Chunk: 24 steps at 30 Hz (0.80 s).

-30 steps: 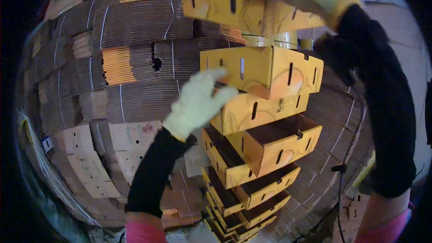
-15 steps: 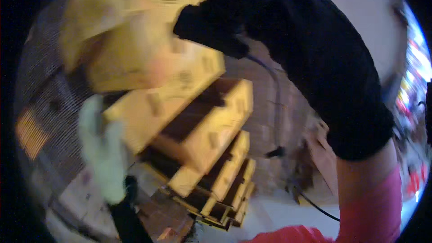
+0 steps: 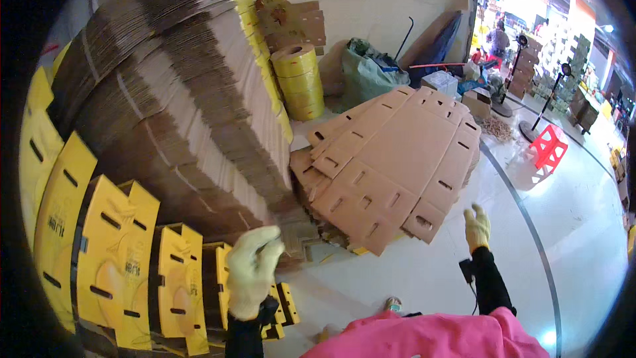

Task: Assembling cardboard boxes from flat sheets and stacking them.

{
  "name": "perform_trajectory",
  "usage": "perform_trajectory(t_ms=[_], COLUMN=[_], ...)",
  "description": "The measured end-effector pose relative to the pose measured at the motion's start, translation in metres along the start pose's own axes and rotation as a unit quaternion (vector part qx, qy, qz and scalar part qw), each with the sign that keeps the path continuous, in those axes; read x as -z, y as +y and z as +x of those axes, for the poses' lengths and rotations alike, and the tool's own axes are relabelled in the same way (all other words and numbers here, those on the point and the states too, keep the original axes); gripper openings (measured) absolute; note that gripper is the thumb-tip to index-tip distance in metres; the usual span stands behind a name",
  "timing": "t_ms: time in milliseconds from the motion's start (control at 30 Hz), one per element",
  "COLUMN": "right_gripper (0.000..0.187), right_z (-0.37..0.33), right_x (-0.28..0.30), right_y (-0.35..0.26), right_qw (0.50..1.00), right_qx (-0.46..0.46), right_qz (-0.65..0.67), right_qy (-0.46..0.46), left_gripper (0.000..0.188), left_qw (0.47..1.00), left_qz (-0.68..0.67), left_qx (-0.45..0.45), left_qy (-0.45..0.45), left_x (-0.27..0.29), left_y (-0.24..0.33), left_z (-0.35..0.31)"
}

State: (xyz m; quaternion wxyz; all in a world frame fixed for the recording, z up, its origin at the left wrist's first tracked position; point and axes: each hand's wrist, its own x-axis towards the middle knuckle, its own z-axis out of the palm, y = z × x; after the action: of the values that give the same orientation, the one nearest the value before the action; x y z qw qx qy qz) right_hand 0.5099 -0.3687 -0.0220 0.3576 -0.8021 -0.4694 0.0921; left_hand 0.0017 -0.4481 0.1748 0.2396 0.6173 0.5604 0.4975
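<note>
My left hand (image 3: 253, 272), in a pale knit glove, is raised at the lower middle beside the yellow cartons, its fingers loosely bent with a gap to the thumb and nothing seen between them. My right hand (image 3: 477, 227), gloved alike, hangs over the floor just right of the flat cardboard pile, fingers apart and holding nothing. In front of me lies that pile of flat brown cardboard blanks (image 3: 397, 152) with slotted edges, its top sheets fanned out. On the left, folded yellow cartons (image 3: 106, 252) stand in stacks, slots facing me.
Tall bundles of flattened cardboard (image 3: 179, 113) rise at left. Behind the pile are a yellow tape roll stack (image 3: 297, 83) and a green sack (image 3: 371, 73). A red stool (image 3: 548, 149) and stands (image 3: 546, 103) are at right on the pale floor (image 3: 490, 278).
My view has swung from the yellow cartons to the brown cardboard pile. My right arm, raised across the cartons before, is now lowered at right; my left hand shows further right.
</note>
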Motion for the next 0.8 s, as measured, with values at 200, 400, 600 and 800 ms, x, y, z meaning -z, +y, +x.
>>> perform_trajectory(t_ms=[200,400,600,800], right_gripper=[0.056,0.046,0.027,0.052], right_z=[0.011,0.013,0.021,0.047], right_x=[-0.095,-0.108,-0.093,-0.075], right_y=[0.040,-0.036,-0.034,-0.026], right_qw=[0.938,0.843,0.918,0.894], right_qx=[-0.199,-0.310,-0.206,-0.375], right_qz=[0.217,0.417,0.323,0.230], right_qy=[-0.183,-0.141,-0.101,-0.089], left_gripper=[0.034,0.065,0.070,0.070], left_qw=[0.976,0.921,0.913,0.888], left_qz=[0.146,0.351,0.365,0.392], left_qx=[-0.053,0.003,0.104,0.145], left_qy=[-0.154,-0.171,-0.150,-0.192], left_x=[-0.136,-0.222,-0.253,-0.239], left_y=[-0.118,-0.233,-0.257,-0.248], left_z=[0.134,0.265,0.300,0.270])
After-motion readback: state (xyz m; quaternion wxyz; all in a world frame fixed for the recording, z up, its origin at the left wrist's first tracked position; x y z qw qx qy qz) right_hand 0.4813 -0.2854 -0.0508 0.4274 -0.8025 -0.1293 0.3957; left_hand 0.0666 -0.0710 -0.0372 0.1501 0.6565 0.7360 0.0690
